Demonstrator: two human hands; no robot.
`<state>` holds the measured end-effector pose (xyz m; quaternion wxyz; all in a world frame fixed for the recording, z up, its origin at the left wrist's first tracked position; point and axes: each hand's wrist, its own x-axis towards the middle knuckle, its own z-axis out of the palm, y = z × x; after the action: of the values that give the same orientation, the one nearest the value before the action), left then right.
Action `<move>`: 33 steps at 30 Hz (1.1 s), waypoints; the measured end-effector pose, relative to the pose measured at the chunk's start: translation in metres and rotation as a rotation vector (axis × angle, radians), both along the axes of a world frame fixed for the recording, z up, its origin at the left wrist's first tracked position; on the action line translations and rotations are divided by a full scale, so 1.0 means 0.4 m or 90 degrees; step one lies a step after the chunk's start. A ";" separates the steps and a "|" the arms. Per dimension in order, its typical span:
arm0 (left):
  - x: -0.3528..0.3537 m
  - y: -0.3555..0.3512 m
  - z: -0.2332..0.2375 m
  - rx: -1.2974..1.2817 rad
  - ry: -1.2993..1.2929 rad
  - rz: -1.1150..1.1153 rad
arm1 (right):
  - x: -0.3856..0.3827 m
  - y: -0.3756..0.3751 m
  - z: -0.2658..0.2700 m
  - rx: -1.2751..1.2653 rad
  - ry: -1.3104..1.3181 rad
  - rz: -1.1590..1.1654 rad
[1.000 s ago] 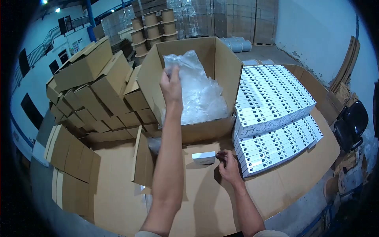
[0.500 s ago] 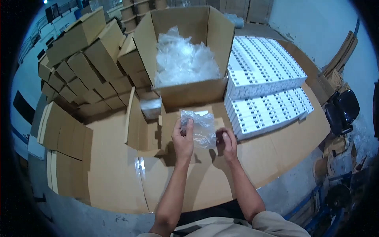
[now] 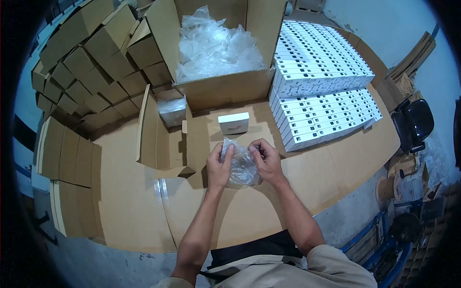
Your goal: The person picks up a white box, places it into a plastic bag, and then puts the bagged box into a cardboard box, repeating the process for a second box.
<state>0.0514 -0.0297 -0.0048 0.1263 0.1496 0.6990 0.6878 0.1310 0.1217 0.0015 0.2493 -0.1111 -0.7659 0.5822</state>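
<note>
Both hands hold a clear plastic bag [image 3: 241, 168] in front of me, above the cardboard-covered table. My left hand [image 3: 220, 165] pinches its left edge between thumb and fingers. On the opposite edge, my right hand [image 3: 267, 162] grips it with thumb and fingertips. The bag looks crumpled and see-through. Just beyond it, a small white box [image 3: 234, 123] stands upright on the cardboard. To the left is an open carton [image 3: 169, 149] with a plastic-wrapped white item [image 3: 172, 111] inside.
A large carton [image 3: 225, 93] full of clear plastic bags [image 3: 218, 45] stands at the back. Rows of white boxes [image 3: 326, 120] are stacked at the right. Brown cartons [image 3: 101, 57] pile up at the left, with more [image 3: 72, 158] nearer me. A black chair [image 3: 415, 126] is beyond the table.
My right hand has moved in and taken hold of the bag's right edge. The view has shifted, and the small white box behind the bag now shows fully.
</note>
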 end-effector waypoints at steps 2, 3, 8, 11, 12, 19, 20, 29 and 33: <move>-0.006 -0.001 0.009 -0.023 -0.013 0.002 | -0.004 0.001 0.001 0.013 0.007 0.013; -0.008 0.000 0.006 -0.016 0.007 0.030 | -0.007 0.003 -0.002 0.011 0.015 -0.004; -0.018 -0.011 -0.024 0.016 0.051 0.097 | -0.019 0.008 -0.011 0.010 0.050 -0.097; -0.005 -0.001 -0.016 -0.012 0.087 0.130 | -0.021 -0.003 -0.013 -0.068 0.043 -0.103; -0.001 0.002 -0.012 -0.018 0.089 0.150 | -0.022 -0.011 -0.010 -0.090 0.039 -0.103; 0.005 -0.006 0.027 -0.035 0.010 0.104 | -0.018 -0.017 -0.014 -0.038 -0.037 -0.049; 0.012 -0.006 0.046 -0.059 -0.038 0.064 | -0.020 -0.018 -0.012 -0.033 -0.024 -0.058; -0.006 -0.025 0.004 0.062 -0.109 -0.091 | -0.027 0.030 -0.004 -0.024 0.007 -0.149; -0.017 -0.028 -0.017 0.130 -0.074 -0.071 | -0.025 0.034 0.001 -0.028 0.004 -0.156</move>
<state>0.0446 -0.0409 -0.0118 0.1893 0.1601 0.6075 0.7546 0.1210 0.1352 0.0018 0.3185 -0.2075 -0.7330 0.5641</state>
